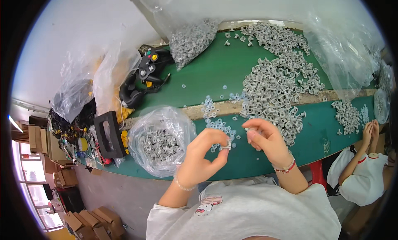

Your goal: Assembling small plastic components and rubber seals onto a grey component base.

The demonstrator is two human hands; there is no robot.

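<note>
My left hand (205, 151) pinches a small grey plastic part (226, 144) between thumb and fingertips, just above the green table (215, 70). My right hand (265, 138) hovers beside it with fingers curled on another small grey piece (247, 129). Right behind the hands lie several small pale blue rings (219, 126). A big heap of grey plastic parts (277, 86) spreads across the table behind my right hand. To the left of my left hand sits an open clear bag of the same grey parts (159, 142).
A second clear bag of grey parts (192, 38) lies at the far edge. Black game controllers (145, 72), a black rectangular frame (108, 134) and bags with yellow bits crowd the left end. Another person's hands (370, 132) work at the right by a smaller pile (346, 113). Cardboard boxes (95, 221) stand on the floor.
</note>
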